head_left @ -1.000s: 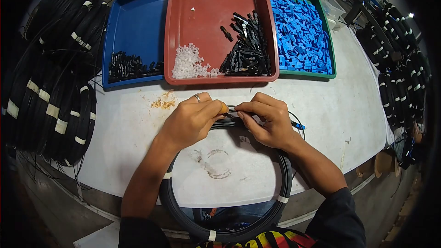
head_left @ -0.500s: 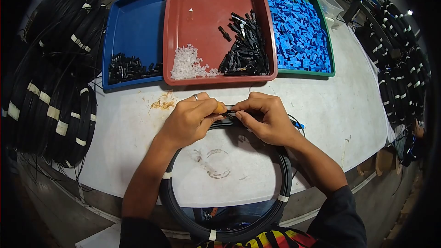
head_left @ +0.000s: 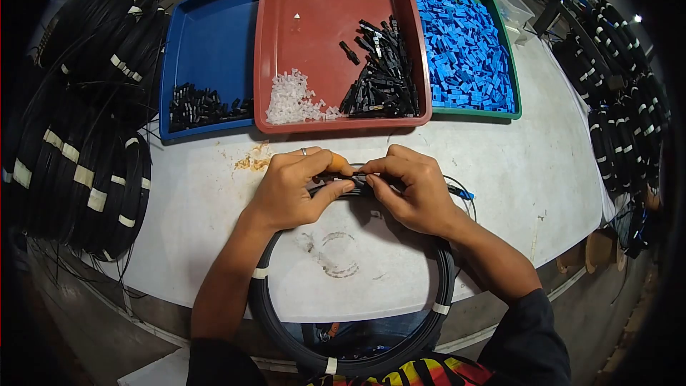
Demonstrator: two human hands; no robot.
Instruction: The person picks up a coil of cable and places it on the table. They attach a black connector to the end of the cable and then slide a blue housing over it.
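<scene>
- Head view: shirt (head_left: 443,370) is showing a red-yellow print, too cropped to read.
- Right hand (head_left: 418,189) is pinching a small black part (head_left: 359,176) above the coil's far side.
- Left hand (head_left: 291,189) is bending toward it, thumb and forefinger slightly parted; cannot tell whether it is gripping.
- Smooth black cable coil (head_left: 445,271) is forming a ring, wearing pale bands (head_left: 331,365).
- Red plastic tray (head_left: 314,28) is holding translucent bits (head_left: 291,99) and black pieces (head_left: 382,82).

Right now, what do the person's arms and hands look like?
The left hand has a shiny ring, and an orange-yellow cover on another finger. The right hand shows no ring. Both forearms are bare, with dark sleeves stopping near the elbows.
</scene>
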